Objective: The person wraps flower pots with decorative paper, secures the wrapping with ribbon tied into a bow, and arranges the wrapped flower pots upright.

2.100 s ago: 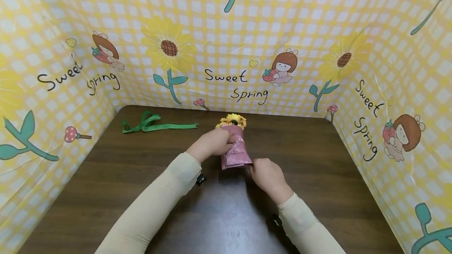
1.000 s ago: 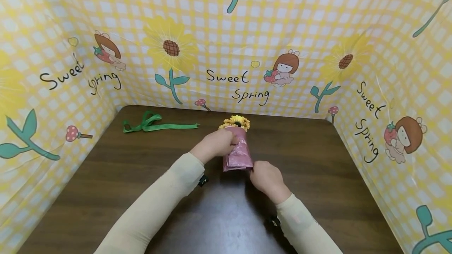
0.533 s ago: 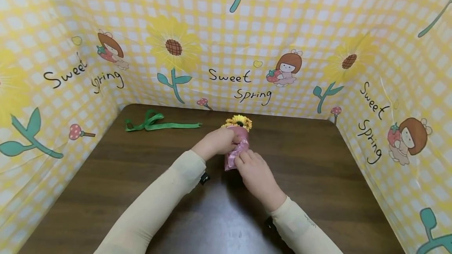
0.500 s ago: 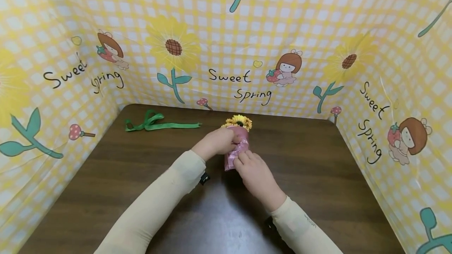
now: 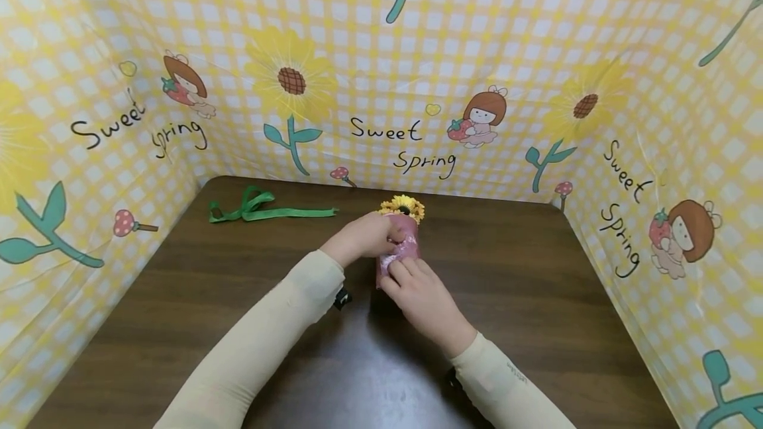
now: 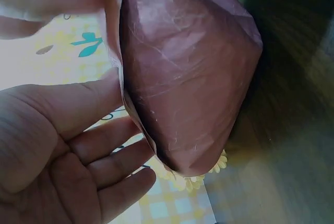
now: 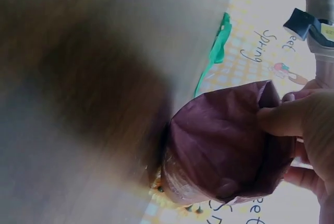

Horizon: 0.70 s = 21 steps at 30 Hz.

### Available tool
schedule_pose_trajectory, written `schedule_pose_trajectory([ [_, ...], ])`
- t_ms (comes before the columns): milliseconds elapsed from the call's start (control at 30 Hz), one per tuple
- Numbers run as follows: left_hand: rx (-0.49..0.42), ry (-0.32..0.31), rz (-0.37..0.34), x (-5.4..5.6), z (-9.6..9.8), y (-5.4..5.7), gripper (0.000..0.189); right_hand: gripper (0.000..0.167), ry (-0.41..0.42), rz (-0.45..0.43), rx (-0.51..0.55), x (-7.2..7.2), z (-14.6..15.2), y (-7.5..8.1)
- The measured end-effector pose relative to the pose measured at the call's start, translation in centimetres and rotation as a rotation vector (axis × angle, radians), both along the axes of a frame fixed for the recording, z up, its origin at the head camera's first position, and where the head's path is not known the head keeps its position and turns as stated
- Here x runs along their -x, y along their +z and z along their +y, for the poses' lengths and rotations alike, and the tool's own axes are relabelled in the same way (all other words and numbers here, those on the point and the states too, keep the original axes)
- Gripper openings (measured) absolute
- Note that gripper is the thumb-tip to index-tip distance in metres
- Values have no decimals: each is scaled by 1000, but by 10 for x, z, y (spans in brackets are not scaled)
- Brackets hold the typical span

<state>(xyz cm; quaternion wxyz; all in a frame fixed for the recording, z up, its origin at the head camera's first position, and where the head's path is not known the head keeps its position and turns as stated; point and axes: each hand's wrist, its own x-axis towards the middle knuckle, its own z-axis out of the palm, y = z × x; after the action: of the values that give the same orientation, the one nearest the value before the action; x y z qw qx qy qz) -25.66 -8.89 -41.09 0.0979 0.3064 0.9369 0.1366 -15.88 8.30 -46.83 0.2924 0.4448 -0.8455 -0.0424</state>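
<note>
A small bouquet of yellow flowers (image 5: 403,206) stands out of the far end of a pink paper wrap (image 5: 408,232) at the middle of the table. My left hand (image 5: 365,237) grips the wrap from the left, just below the blooms, its thumb on the upper face. With curled fingers my right hand (image 5: 426,300) pinches the near, lower part of the wrap and covers much of it. In the right wrist view the thumb (image 7: 284,119) presses the edge of the wrap's open end. The left wrist view shows the creased paper (image 6: 188,72) bulging beyond the fingers. The stems are hidden.
A looped green ribbon (image 5: 256,209) lies at the back left of the brown wooden table (image 5: 507,250). Yellow checked cloth (image 5: 369,65) with printed flowers and girls rises behind the table and along both sides.
My right hand has moved up and left from the wrap's lower right corner onto its front, bringing the right edge of the paper over. My left hand keeps its grip near the blooms.
</note>
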Motion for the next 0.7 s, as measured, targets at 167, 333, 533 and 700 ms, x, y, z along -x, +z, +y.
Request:
schedule_pose_trajectory([
  [167, 11, 2, -1, 1, -1, -1, 25, 26, 59, 24, -102, 2, -2, 4],
  [333, -7, 16, -12, 0, 1, 0, 25, 38, 83, 66, -143, 3, -2, 7],
  [533, -2, 1, -5, 1, -3, -1, 27, 24, 77, 33, -113, 6, -10, 2],
  [700, 6, 4, 0, -1, -3, -2, 27, 14, 112, 95, -185, 7, -13, 1],
])
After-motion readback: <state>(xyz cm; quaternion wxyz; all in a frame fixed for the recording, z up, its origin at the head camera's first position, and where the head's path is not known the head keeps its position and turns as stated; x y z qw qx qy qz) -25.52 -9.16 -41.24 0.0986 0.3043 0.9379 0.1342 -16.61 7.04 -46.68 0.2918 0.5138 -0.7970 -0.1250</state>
